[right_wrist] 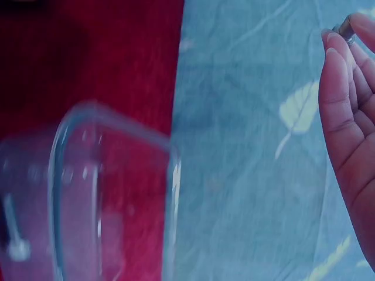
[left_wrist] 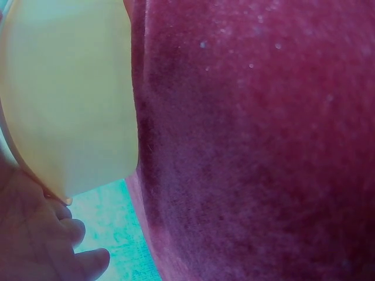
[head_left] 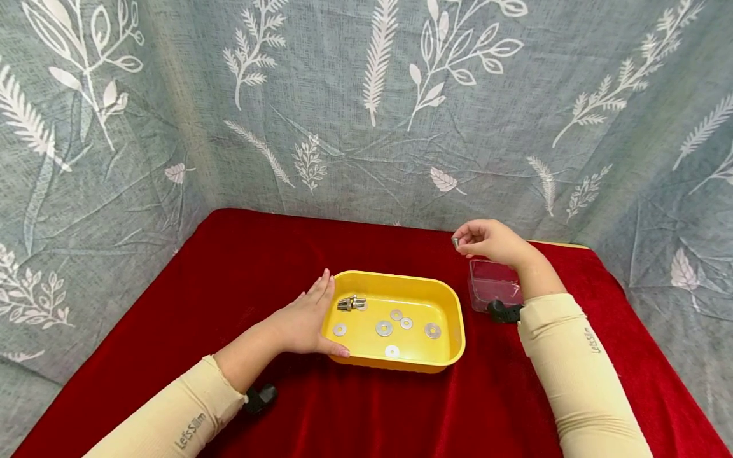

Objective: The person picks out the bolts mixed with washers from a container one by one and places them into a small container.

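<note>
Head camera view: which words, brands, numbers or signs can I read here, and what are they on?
"Let's Slim": on the left sleeve.
"Let's Slim": on the right sleeve, smaller and turned along the arm.
No readable text on the yellow tray or clear box.

Grey-blue cloth hangings before me and to both sides, white leaf prints across them, creases low down, red velvety cloth spread below my view, a thin yellow edge far right.
</note>
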Tool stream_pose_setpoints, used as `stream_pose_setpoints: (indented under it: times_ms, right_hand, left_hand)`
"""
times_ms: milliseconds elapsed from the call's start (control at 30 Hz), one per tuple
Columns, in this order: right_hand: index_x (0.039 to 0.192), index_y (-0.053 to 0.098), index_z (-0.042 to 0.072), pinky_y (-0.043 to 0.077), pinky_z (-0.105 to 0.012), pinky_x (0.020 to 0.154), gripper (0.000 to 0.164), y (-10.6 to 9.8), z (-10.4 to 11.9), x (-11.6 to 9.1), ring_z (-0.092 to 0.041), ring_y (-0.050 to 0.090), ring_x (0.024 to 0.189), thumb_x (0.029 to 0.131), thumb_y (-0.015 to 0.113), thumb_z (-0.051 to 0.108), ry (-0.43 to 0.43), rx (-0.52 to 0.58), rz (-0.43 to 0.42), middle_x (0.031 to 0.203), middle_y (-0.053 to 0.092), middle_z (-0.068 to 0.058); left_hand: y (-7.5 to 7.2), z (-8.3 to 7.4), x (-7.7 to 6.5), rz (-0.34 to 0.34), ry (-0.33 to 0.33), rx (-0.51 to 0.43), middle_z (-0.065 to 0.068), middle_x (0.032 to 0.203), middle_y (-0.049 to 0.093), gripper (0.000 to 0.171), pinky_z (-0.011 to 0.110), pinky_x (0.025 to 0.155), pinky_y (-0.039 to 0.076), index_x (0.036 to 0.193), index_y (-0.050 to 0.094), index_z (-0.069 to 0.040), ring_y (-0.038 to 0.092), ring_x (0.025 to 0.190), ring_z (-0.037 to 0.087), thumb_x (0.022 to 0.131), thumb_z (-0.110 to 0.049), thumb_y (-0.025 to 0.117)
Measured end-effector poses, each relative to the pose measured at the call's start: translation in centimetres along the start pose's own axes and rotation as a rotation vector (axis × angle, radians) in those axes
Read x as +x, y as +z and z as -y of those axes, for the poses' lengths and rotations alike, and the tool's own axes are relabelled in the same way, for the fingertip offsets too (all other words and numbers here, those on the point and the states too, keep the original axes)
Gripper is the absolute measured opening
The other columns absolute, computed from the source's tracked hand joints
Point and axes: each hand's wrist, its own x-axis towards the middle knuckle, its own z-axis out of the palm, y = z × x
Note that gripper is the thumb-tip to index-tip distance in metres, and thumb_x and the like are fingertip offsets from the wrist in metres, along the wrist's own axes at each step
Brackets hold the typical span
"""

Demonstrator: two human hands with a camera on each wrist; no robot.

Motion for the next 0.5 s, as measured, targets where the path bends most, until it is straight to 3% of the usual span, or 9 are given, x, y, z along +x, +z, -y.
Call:
stream_pose_setpoints:
  times_ms: [200,500]
  right_hand:
    - [0.105,0.06,-0.005,0.052,-0.034,0.074,0.021,-1.6,-2.1,-1.2,-0.031,0.06,0.083,0.088,0.059,0.008,0.064,-0.046,-0.037,0.088,0.061,-0.015]
    - [0.107,0.058,-0.008,0.051,-0.025,0.07,0.023,-2.9,-4.3,-3.1,-0.013,0.06,0.075,0.089,0.058,0.008,0.152,-0.076,-0.06,0.092,0.061,-0.018]
  left_hand:
    - [0.0,0.0,0.0,0.001,-0.004,0.0,0.015,0.151,-0.012,0.137,0.047,0.109,0.017,0.145,-0.002,0.0,-0.003,0.139,0.025,0.054,-0.084,0.055]
    - [0.0,0.1,0.0,0.004,0.001,-0.001,0.014,0.151,-0.014,0.137,0.047,0.109,0.017,0.145,-0.002,0.0,-0.003,0.139,0.025,0.054,-0.084,0.055]
